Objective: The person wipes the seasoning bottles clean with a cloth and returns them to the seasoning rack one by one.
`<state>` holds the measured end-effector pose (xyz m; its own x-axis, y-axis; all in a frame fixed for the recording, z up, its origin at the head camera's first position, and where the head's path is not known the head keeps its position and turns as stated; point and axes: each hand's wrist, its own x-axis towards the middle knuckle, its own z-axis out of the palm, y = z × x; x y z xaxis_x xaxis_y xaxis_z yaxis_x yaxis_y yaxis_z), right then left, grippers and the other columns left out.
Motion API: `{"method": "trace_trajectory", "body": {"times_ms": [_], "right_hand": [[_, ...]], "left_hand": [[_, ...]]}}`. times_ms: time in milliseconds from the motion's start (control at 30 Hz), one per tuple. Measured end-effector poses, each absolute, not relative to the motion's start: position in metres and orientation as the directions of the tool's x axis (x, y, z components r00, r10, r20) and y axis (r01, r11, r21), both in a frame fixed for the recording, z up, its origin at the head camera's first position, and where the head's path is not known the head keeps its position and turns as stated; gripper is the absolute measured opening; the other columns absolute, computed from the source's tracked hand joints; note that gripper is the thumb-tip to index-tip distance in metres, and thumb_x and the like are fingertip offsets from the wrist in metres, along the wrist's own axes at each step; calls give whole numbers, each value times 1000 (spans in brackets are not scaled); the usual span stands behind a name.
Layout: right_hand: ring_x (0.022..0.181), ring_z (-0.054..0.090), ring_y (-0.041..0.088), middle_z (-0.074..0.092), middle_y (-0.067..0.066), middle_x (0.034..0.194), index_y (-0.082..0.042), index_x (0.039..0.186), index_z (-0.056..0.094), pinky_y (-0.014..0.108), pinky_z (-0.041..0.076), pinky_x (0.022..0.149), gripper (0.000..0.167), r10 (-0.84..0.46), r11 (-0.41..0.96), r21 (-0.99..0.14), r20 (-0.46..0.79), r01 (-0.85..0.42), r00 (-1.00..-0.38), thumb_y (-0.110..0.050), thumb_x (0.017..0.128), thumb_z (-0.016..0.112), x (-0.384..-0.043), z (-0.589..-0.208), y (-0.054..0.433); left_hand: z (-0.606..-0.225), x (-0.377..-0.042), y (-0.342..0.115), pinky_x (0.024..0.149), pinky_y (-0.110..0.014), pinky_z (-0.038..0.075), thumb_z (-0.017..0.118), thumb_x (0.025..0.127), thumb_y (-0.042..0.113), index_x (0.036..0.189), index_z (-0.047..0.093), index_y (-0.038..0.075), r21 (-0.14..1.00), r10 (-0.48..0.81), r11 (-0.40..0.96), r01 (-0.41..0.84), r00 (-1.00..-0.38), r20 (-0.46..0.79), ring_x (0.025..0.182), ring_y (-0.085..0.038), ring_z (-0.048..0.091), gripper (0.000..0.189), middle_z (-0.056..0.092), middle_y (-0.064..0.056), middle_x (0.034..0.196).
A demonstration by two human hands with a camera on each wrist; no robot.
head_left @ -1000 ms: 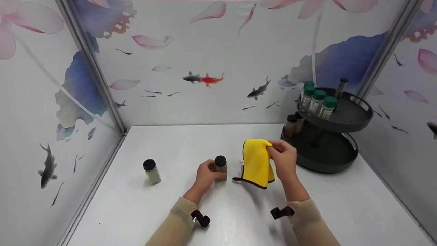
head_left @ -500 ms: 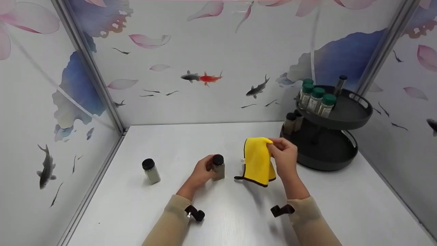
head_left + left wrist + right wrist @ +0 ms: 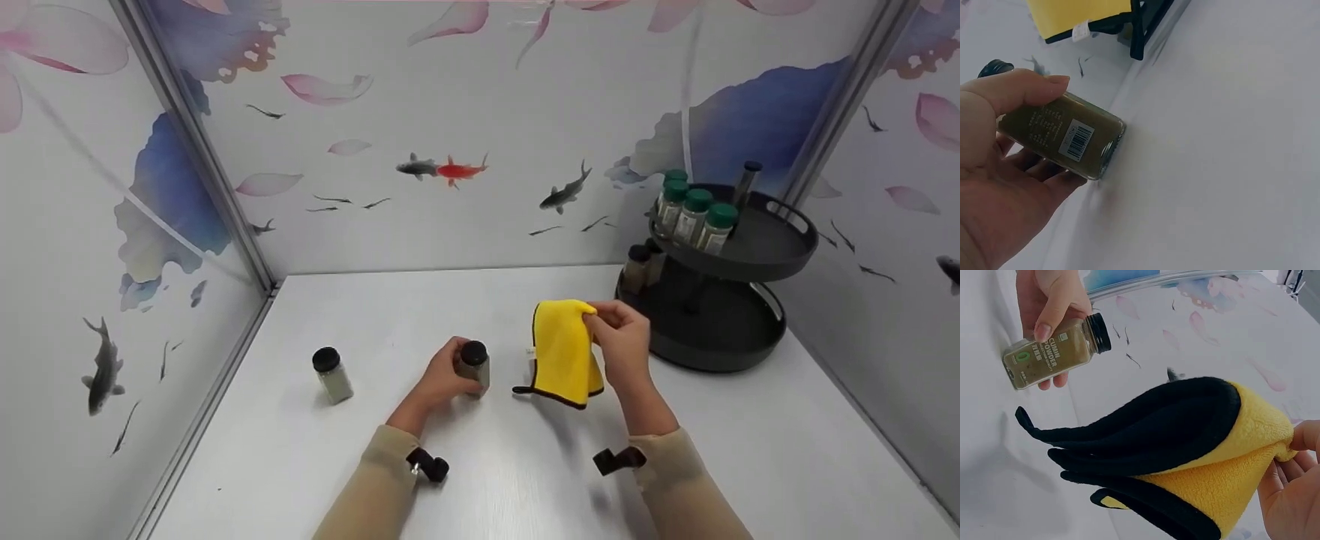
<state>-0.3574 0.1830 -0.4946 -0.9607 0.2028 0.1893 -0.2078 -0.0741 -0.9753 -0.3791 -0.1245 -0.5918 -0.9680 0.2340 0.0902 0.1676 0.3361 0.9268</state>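
Note:
My left hand (image 3: 442,379) grips a clear jar of cumin powder (image 3: 475,364) with a black cap, held upright in the middle of the work area. The thumb (image 3: 1027,90) lies across the jar's labelled side, and the left wrist view shows a barcode sticker. Whether its base touches the table cannot be told. In my right hand (image 3: 626,341), thumb and fingers pinch the bunched corner of a yellow cloth (image 3: 561,352). Black trim and a small black loop edge the cloth, which hangs down folded just right of the jar. In the right wrist view the cloth (image 3: 1230,478) and jar are apart.
A second black-capped spice jar (image 3: 333,376) stands on the white table (image 3: 255,465) to the left. At the back right is a two-tier black rack (image 3: 720,352); its upper tier holds several green-capped jars (image 3: 690,217), its lower tier black-capped jars (image 3: 636,270). Printed walls enclose the table.
My left hand has moved slightly left with the cumin powder jar, so the gap to the cloth is a little wider. The right hand keeps its pinch on the cloth almost in place.

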Motion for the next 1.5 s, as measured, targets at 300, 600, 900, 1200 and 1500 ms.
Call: {"method": "trace_trajectory", "body": {"times_ms": [300, 600, 900, 1200, 1500], "right_hand": [[94, 76, 20, 79, 5, 105, 4, 117, 71, 29, 65, 86, 20, 194, -94, -973, 188, -209, -963, -2, 99, 69, -357, -495, 182], [94, 76, 21, 79, 6, 107, 3, 118, 71, 29, 65, 87, 20, 177, -89, -976, 182, -200, -967, -3, 99, 69, -359, -495, 179], [94, 74, 21, 78, 9, 109, 1, 116, 73, 27, 64, 86, 18, 149, -37, -984, 168, -175, -974, -7, 99, 71, -356, -502, 166], [84, 67, 22, 78, 11, 100, -2, 105, 77, 23, 59, 75, 10, 121, 108, -959, 276, -264, -953, -4, 95, 72, -352, -510, 147], [86, 69, 21, 80, 13, 106, -4, 108, 74, 20, 59, 78, 9, 47, 194, -916, 367, -352, -929, -4, 100, 69, -339, -513, 127]], "left_hand": [[-593, -383, -141, 109, -37, 42, 58, 67, -12, 138, 58, 6, 939, 371, 271, 211, -923, 100, 119, -20, 57, 74, 67, -11, 130], [-591, -384, -139, 99, -33, 47, 60, 70, -14, 130, 60, 4, 945, 320, 268, 189, -942, 98, 110, -18, 59, 62, 69, -12, 125], [-588, -378, -127, 106, -46, 53, 86, 80, 6, 128, 67, 10, 914, 249, 376, 153, -967, 60, 113, -22, 63, 51, 71, -9, 125], [-557, -361, -108, 108, -40, 56, 86, 88, 16, 135, 67, 12, 973, 269, 148, 178, -954, 134, 115, -23, 67, 51, 71, -10, 127], [-529, -342, -92, 105, -37, 58, 82, 92, 17, 141, 63, 12, 984, 328, 14, 177, -931, 162, 114, -23, 68, 52, 70, -10, 130]]}}
